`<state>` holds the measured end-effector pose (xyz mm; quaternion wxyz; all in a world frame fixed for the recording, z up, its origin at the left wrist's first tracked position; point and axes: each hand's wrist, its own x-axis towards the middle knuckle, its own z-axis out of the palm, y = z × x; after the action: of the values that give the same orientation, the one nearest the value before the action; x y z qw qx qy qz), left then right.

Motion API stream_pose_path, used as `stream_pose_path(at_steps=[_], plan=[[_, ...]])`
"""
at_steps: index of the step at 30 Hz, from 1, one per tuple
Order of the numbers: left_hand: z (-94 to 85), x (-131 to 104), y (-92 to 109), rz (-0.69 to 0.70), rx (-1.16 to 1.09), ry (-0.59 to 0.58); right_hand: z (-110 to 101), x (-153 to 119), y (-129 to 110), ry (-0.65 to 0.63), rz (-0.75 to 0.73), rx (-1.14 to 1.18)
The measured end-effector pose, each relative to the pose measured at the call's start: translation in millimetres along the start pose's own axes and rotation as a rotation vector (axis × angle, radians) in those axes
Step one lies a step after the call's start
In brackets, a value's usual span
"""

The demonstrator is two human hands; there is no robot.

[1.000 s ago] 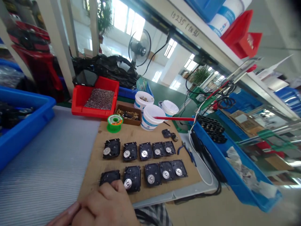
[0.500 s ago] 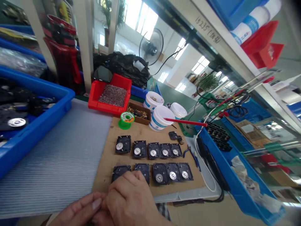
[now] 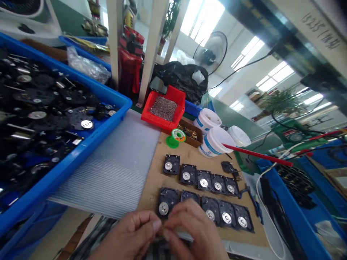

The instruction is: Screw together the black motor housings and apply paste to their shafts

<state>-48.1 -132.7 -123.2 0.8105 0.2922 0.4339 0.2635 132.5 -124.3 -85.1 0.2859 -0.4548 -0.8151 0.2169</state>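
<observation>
My left hand (image 3: 132, 233) is closed in a pinch at the front edge of the cardboard sheet (image 3: 150, 196). Its fingertips meet those of my right hand (image 3: 193, 227), which is pinched too. Something tiny may be between them, but it is too blurred to name. Just beyond my fingers lie two rows of square black plastic housings (image 3: 169, 198), most showing a round silver disc (image 3: 163, 208). My right hand partly covers the nearer row. A green spool of solder wire (image 3: 173, 141) stands behind the rows.
At left is a blue crate (image 3: 108, 124) full of black parts. Behind stand a red bin (image 3: 162, 124) of small metal pieces, a brown box (image 3: 199, 141) of brass-coloured parts and white tubs (image 3: 214, 146), one with a red stick (image 3: 257, 154). Blue-handled pliers (image 3: 255, 204) lie right.
The view has swung left, so more of the blue crate shows. My right hand, earlier overlapping my left, now sits beside it with fingertips meeting. The near-left housing is now uncovered.
</observation>
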Motion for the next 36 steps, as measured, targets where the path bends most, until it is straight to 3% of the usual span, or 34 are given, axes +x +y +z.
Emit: stream_pose_path(at_steps=[3,6,9,12,20,28,36], plan=[[-2.7,0.2,6.3,0.314,0.372,0.097,-10.1,17.1,19.2,-0.001,0.102,-0.102],[-10.3,5.7,1.1,0.543,0.822,0.063,-4.5,29.4,36.3,-0.031,0.049,-0.273],[-19.0,12.9,-9.7,0.603,1.201,-0.002,5.3,33.0,42.9,-0.083,-0.025,-0.398],[-22.2,15.3,-12.3,0.558,1.429,-0.071,9.4,33.5,41.0,-0.114,-0.076,-0.476],[-13.0,7.2,8.8,0.496,1.514,-0.118,7.9,32.6,37.0,-0.227,-0.247,-0.571],[-9.0,4.6,12.9,0.438,1.5,-0.099,3.8,31.2,36.7,-0.317,-0.359,-0.589],[-12.4,8.4,4.4,0.438,1.444,-0.072,7.4,33.7,47.0,-0.312,-0.281,-0.488]])
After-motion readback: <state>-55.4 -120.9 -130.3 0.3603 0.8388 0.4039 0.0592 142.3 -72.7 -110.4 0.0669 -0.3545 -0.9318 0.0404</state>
